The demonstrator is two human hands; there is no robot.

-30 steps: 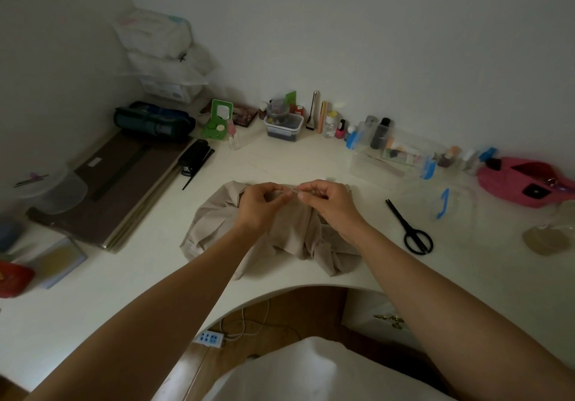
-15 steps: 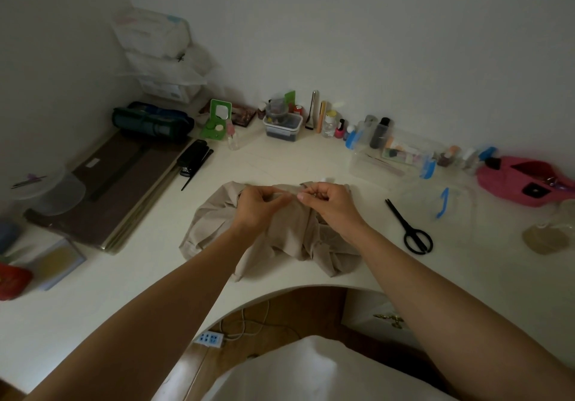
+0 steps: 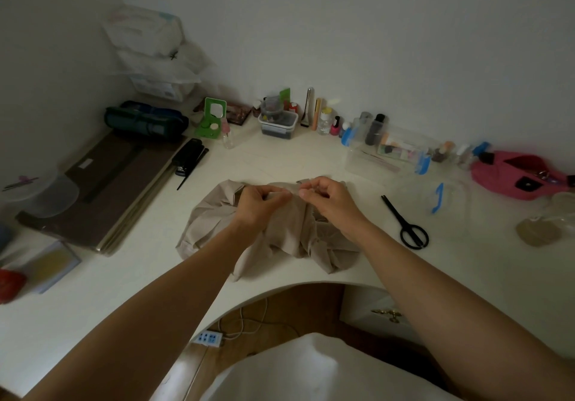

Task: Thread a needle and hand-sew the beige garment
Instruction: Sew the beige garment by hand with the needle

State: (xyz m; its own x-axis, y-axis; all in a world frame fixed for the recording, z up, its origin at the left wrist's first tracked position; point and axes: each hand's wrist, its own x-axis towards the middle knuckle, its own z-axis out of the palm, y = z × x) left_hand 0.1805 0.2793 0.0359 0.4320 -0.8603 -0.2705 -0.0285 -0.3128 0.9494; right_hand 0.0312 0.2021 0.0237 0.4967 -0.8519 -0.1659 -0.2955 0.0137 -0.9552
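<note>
A crumpled beige garment [image 3: 280, 239] lies on the white desk [image 3: 149, 276] in front of me. Over its far edge, my left hand [image 3: 259, 203] pinches a raised fold of the fabric between thumb and fingers. My right hand [image 3: 326, 198] is just to the right, fingertips pinched together close to the left hand's thumb. The needle and thread are too small and dim to make out.
Black scissors [image 3: 406, 223] lie to the right of the garment. Clear plastic boxes [image 3: 389, 153], small bottles and a pink pouch [image 3: 516, 176] line the back wall. Dark boards [image 3: 105, 189] and a black stapler [image 3: 188, 155] sit at left.
Both hands stay over the garment's far edge. The fingertips have parted slightly and the right hand's fingers have shifted a little; the garment lies as before.
</note>
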